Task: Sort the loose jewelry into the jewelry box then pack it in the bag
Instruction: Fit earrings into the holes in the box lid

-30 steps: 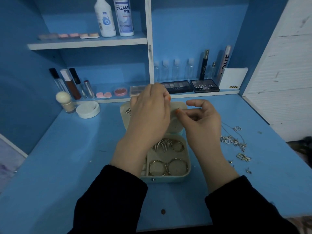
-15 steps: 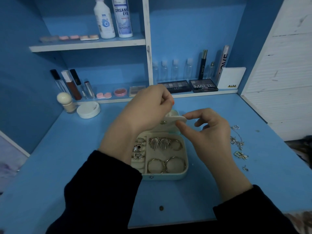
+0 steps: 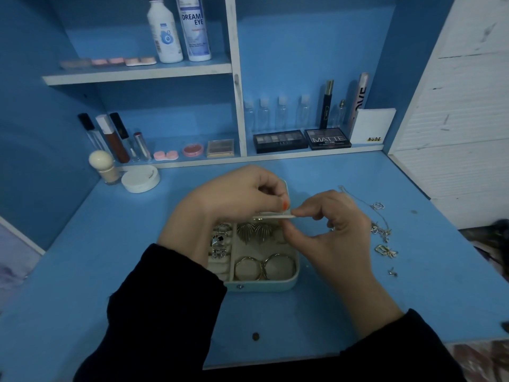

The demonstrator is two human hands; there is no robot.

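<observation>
A small pale green jewelry box sits open on the blue desk. It holds two gold hoops, leaf-shaped earrings and several silver rings in the left slot. My left hand and my right hand both pinch the front edge of the lid, which tilts down over the box's far half. Loose silver chains and pendants lie on the desk to the right of my right hand.
A white round compact and a cream brush stand at the back left. Shelves behind hold lip products, palettes, small clear bottles and two tall white bottles. A white slatted wall borders the right. A dark spot marks the desk front.
The lid has come down from upright to a low tilt over the box, with both hands lowering with it. My left hand moved back, uncovering the ring slot.
</observation>
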